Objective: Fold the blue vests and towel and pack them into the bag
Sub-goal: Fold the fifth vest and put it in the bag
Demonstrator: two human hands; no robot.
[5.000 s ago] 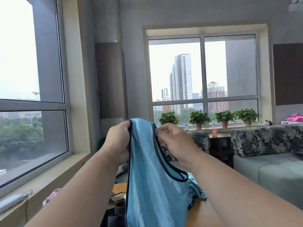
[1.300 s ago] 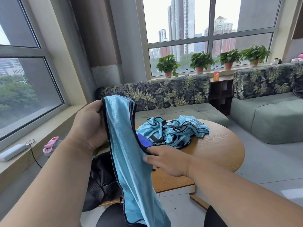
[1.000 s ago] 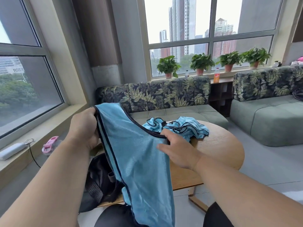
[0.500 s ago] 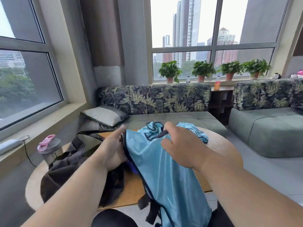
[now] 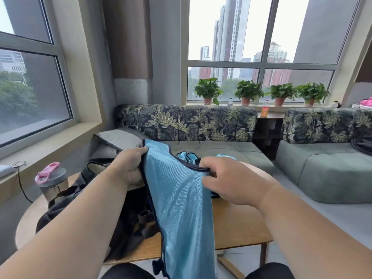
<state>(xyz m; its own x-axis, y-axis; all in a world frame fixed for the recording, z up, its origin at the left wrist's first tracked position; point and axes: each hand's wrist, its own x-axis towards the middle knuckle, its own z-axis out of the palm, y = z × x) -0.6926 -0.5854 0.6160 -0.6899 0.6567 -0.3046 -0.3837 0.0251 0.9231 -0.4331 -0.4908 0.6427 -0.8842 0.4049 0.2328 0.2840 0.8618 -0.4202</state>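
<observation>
A light blue vest [image 5: 181, 208] with dark trim hangs in front of me over the near edge of the round wooden table [image 5: 239, 226]. My left hand [image 5: 130, 166] grips its upper left edge. My right hand [image 5: 225, 180] pinches the dark-trimmed upper right edge. More blue cloth [image 5: 187, 157] lies crumpled on the table behind my hands, mostly hidden by them. A dark bag [image 5: 66, 206] lies slumped on the left part of the table, partly behind my left arm.
A bottle with a pink lid [image 5: 51, 183] stands on the table's left side. A leaf-patterned sofa [image 5: 187, 125] with a grey cushion [image 5: 118, 138] runs behind the table, and a green sofa [image 5: 326, 168] sits to the right. Potted plants [image 5: 248, 92] line the windowsill.
Both hands have lifted the vest slightly and spread its top edge wider. My right hand moved to the right along the trim. The view is nearly the same.
</observation>
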